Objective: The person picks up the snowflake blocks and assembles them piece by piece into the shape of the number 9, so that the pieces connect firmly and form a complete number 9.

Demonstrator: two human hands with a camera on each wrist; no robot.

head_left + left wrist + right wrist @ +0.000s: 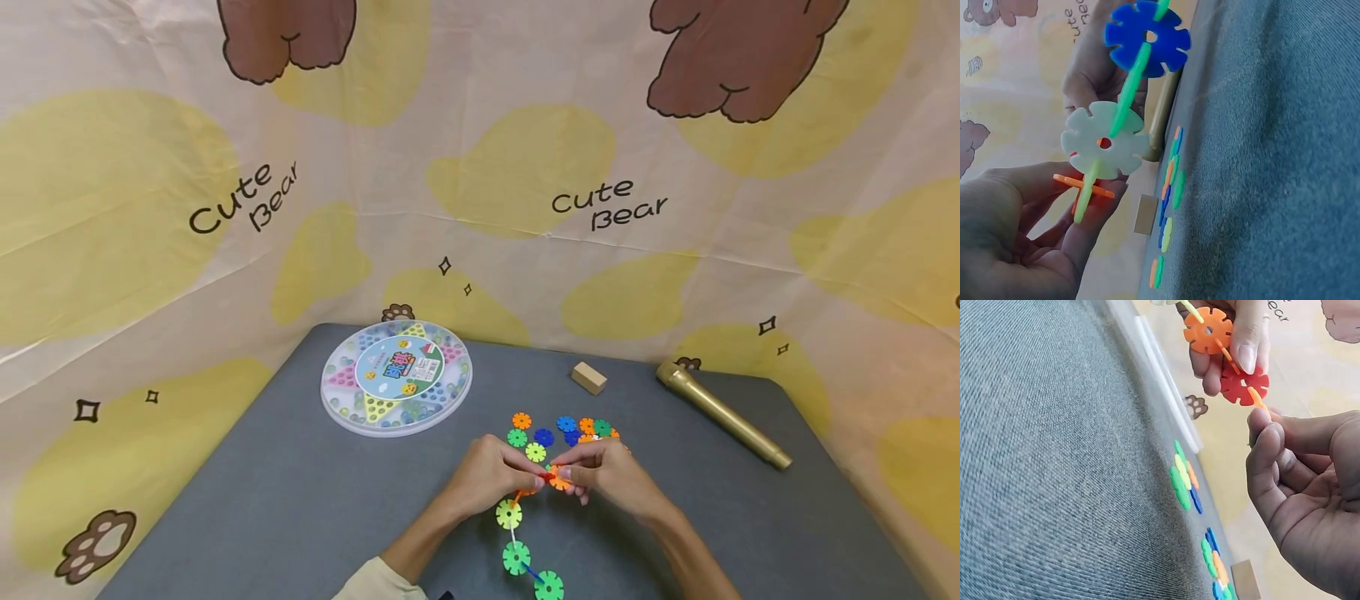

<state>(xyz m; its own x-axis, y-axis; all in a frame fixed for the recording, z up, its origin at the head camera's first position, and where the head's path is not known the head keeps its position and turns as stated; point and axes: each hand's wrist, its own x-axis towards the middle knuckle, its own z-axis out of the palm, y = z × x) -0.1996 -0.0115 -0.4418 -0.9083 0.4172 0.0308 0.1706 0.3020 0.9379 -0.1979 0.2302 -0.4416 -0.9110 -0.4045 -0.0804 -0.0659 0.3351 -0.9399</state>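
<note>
A chain of plastic snowflake discs [516,533] hangs from between my hands over the grey table [262,500]. Its yellow-green disc [508,513] sits above two green ones. My left hand [525,477] grips the chain's top end. In the left wrist view its fingers hold an orange disc [1083,185] below a pale disc [1105,142] and a blue disc [1147,39]. My right hand [581,475] pinches an orange disc [558,480] against that end. In the right wrist view my right hand [1263,428] pinches it edge-on, slotted into a red disc [1245,382] beside another orange disc [1209,330].
Several loose discs [562,429] lie just beyond my hands. A round clear game box [396,377] sits at the back left, a small wooden block [588,377] at the back middle, and a gold microphone [723,414] on the right. A bear-print cloth surrounds the table.
</note>
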